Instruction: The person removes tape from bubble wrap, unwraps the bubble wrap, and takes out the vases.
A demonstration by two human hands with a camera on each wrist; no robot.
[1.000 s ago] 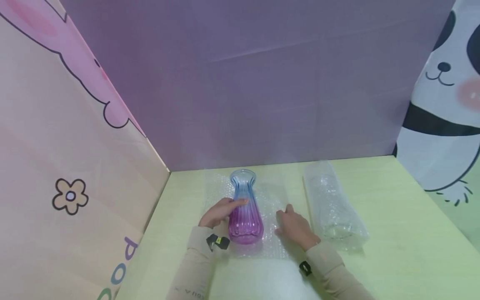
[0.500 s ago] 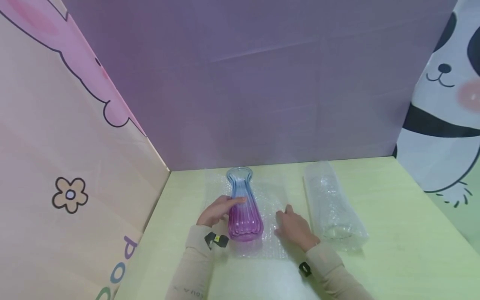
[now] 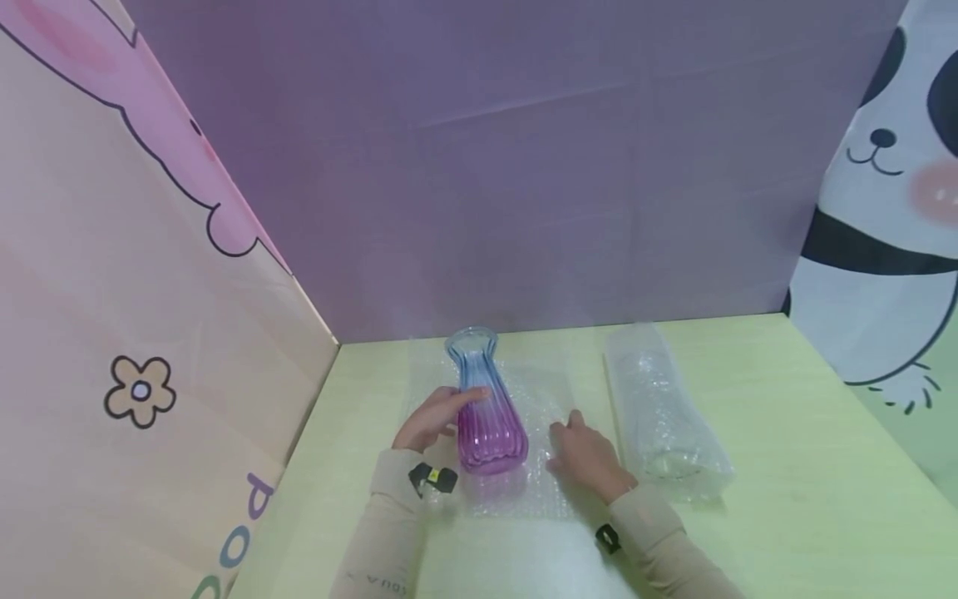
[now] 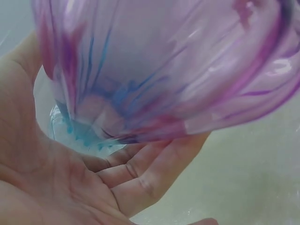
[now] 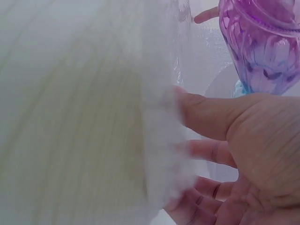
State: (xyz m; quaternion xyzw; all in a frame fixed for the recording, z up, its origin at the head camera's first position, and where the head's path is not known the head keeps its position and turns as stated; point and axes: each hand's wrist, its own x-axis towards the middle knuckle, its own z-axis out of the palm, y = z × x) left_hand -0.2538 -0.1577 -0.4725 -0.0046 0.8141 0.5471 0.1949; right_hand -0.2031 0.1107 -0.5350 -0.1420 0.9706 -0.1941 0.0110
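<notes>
A ribbed glass vase (image 3: 491, 433), blue at the neck and purple at the base, is tilted over a sheet of bubble wrap (image 3: 539, 391). My left hand (image 3: 437, 416) grips it around the middle, thumb across the front. From close up, the left wrist view has the purple base (image 4: 197, 70) large above the palm and curled fingers (image 4: 145, 178). On the sheet's right side is my right hand (image 3: 590, 453); in the right wrist view its thumb and fingers (image 5: 206, 110) hold the wrap's blurred edge (image 5: 161, 154).
Another clear glass piece, wrapped in bubble wrap (image 3: 662, 416), lies to the right of my right hand. The pale yellow-green table (image 3: 793, 466) ends at a purple backdrop (image 3: 524, 208). Printed cloth walls (image 3: 187, 316) stand at both sides.
My left hand has raised the vase slightly, with its neck leaning further back and left and its base shifting upward. The right hand stays about where it was.
</notes>
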